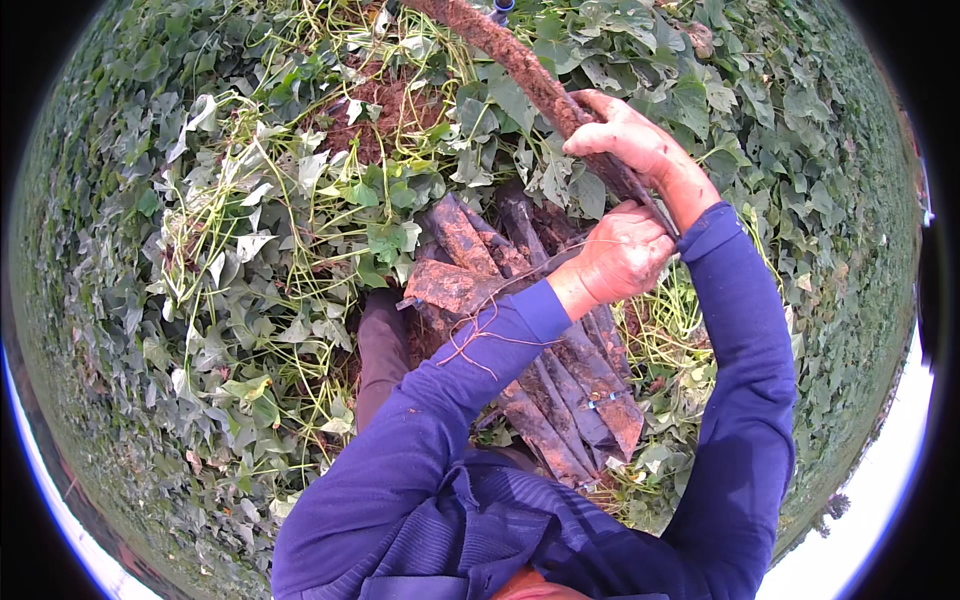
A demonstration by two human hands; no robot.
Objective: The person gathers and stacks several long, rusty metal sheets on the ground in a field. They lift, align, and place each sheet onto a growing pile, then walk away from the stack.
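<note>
My right hand [649,150] grips a long, soil-caked dark flat strip [536,82], probably drip irrigation tape, with the thumb and fingers on either side of it. Lower on the same strip, my left hand [626,251] is closed in a fist around its end, just under my right wrist. A thin reddish root or dry stem [480,326] trails from near the left fist across my left sleeve. Beneath both arms lies a folded pile of dark, muddy flat tape [566,375]. Small blue fittings [606,399] show on the pile. My left palm is hidden.
Leafy vines [225,247], which look like sweet potato, surround me on all sides. Bare reddish soil [382,112] shows ahead. A blue pipe end [501,9] sticks up at the top edge. My trouser leg [381,349] stands left of the pile.
</note>
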